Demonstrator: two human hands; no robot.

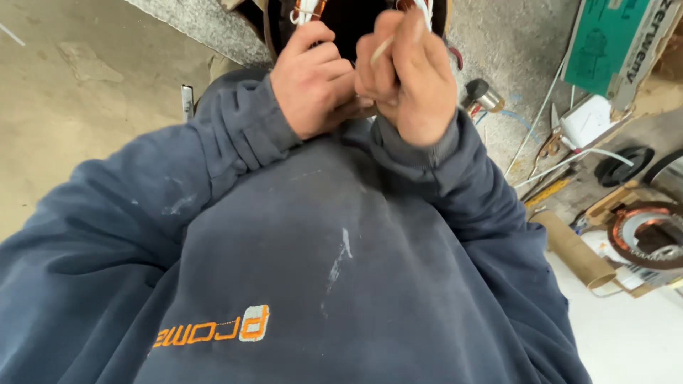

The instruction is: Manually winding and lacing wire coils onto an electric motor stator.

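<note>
fingers of both hands, left (313, 82) and right (413, 78), pinch thin white wires (307, 8).

It was a workshop: a bare concrete floor (85, 78) filled the upper left of the frame, while at the right lay a copper-wound round motor stator (649, 235), a brown cardboard tube (573, 249) and loose white cables (569, 160).

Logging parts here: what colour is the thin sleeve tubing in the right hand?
White, seen in the head view: tubing pinched by the right hand.
</note>
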